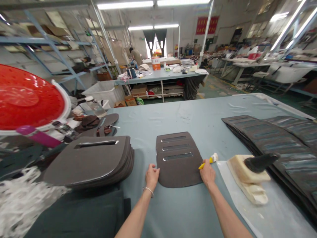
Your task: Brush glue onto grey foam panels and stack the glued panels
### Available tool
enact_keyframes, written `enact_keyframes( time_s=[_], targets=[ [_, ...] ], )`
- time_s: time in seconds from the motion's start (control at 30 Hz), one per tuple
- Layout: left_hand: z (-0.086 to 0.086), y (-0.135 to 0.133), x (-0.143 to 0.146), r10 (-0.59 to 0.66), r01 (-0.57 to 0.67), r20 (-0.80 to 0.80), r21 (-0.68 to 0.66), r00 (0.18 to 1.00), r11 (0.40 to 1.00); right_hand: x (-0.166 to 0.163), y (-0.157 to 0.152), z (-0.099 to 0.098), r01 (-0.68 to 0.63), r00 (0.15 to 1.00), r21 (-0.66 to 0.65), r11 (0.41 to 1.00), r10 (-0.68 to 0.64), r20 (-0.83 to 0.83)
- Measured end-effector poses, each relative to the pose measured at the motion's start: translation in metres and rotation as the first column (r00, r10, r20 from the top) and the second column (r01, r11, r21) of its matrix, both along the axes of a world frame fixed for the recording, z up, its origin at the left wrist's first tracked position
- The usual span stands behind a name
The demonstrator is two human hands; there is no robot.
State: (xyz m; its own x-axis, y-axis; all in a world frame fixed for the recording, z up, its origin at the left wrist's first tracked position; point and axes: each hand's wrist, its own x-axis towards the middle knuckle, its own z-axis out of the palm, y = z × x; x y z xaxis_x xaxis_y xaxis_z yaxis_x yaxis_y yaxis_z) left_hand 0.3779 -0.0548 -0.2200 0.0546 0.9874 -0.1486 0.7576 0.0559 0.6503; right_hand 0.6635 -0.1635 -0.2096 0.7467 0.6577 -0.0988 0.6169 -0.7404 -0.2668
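Note:
A dark brown cut piece [178, 158] with three slots lies flat on the grey-blue table [198, 119] in front of me. My left hand [151, 176] rests at its lower left edge, fingers curled and pressed against the piece. My right hand [207, 173] is at its right edge, closed on a yellow-handled brush [209, 160] whose pale tip points up and right. A thin bracelet sits on my left wrist.
A stack of similar brown pieces [91, 162] lies to the left, and fanned slotted pieces [274, 138] spread at the right. A cream block with a dark tool [250, 173] rests on a white sheet. A red perforated basket [27, 97] stands far left. Workbenches and people are behind.

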Motion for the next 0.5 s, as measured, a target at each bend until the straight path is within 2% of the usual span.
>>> enact_keyframes(
  time_s=[0.3,0.43,0.5],
  targets=[
    [0.0034,0.0009,0.0032,-0.020,0.020,-0.055,0.001,0.998,1.000,0.0003,-0.0004,0.0006,-0.009,1.000,0.005,1.000,0.009,0.006],
    [0.0048,-0.0027,0.0040,-0.032,0.038,-0.082,0.077,0.996,0.996,0.0001,0.0014,0.0011,-0.023,1.000,-0.011,1.000,0.023,0.015],
    [0.0051,-0.0059,0.0045,-0.081,0.095,-0.094,0.160,0.992,0.983,0.0003,0.0024,0.0027,-0.041,0.999,-0.016,0.999,0.041,0.029]
  ],
)
